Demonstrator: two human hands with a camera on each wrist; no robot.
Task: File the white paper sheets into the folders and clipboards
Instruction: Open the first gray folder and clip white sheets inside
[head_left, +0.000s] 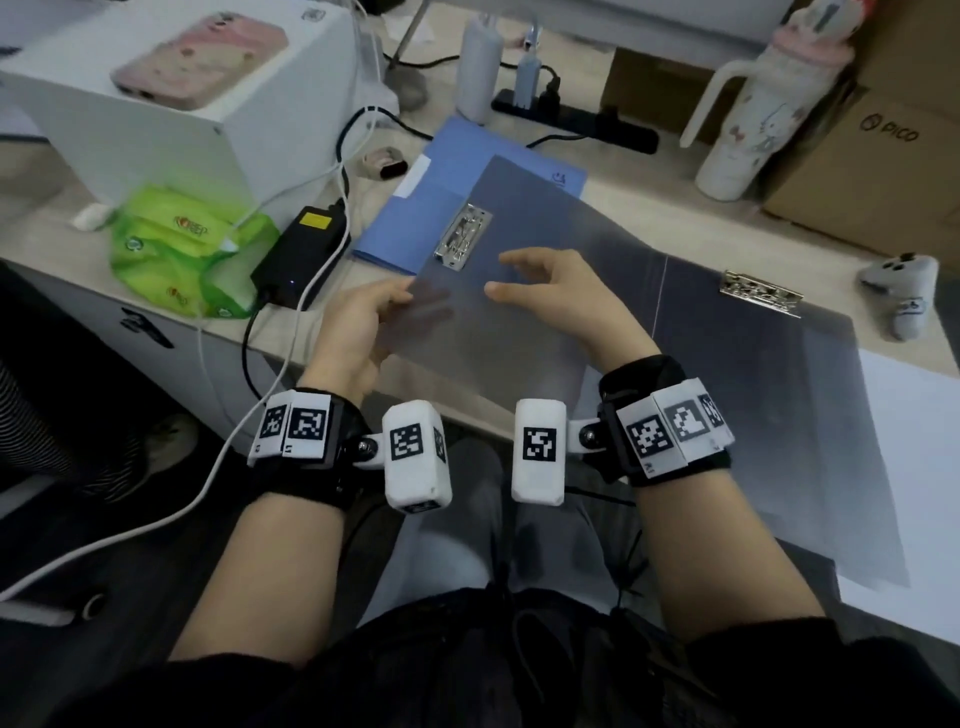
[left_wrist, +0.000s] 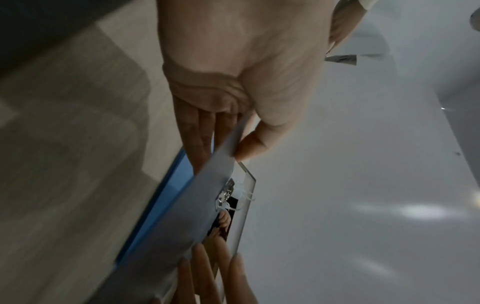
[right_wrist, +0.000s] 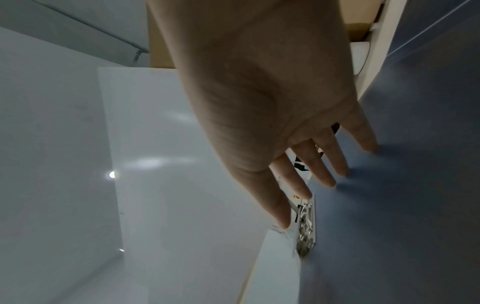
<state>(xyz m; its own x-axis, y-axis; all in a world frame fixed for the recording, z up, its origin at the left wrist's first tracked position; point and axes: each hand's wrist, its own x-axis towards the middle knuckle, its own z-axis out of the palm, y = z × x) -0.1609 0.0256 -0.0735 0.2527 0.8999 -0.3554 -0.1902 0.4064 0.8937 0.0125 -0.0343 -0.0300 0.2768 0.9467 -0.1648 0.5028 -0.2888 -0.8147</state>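
Note:
A grey folder (head_left: 571, 249) lies open across the desk, with one metal clip (head_left: 462, 236) on its left cover and another clip (head_left: 761, 293) on its right half. My left hand (head_left: 410, 301) pinches the near left edge of the left cover, thumb on top and fingers beneath, and holds it lifted; the left wrist view shows the same pinch of my left hand (left_wrist: 228, 148). My right hand (head_left: 501, 273) is open with spread fingers just over that cover, beside the clip (right_wrist: 306, 226). A blue folder (head_left: 467, 171) lies under the grey one. White paper (head_left: 914, 457) lies at the right.
Left of the folders sit a black power brick (head_left: 304, 254) with cables, a green packet (head_left: 182, 249) and a white box (head_left: 182, 119) carrying a phone. Behind stand a power strip (head_left: 576, 119), a white tumbler (head_left: 753, 114) and a cardboard box (head_left: 883, 156). A grey controller (head_left: 904, 291) lies at the right.

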